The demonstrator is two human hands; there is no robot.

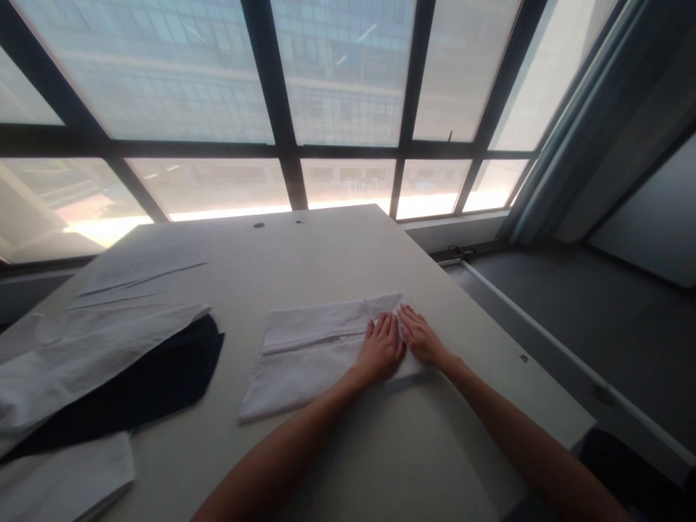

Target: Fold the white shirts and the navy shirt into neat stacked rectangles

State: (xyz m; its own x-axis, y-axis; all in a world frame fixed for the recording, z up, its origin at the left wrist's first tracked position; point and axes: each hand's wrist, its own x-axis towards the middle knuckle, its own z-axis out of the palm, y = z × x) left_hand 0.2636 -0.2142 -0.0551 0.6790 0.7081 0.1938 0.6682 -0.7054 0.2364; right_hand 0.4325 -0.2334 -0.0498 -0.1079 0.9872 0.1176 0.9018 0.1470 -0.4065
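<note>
A white garment, folded into a flat rectangle, lies on the white table. A seam or placket runs lengthwise across its middle. Near its right end, my left hand rests flat on the cloth, fingers stretched out and pointing away from me. Just beside it, my right hand presses on the garment's right edge with its fingers extended. The two hands are almost touching. The cloth directly beneath both palms is hidden.
To the left lie white cloth, a dark navy cloth and another folded white piece. Paper sheets are at the back left. Windows line the far side; a curtain hangs right. The table's right edge drops to a grey floor.
</note>
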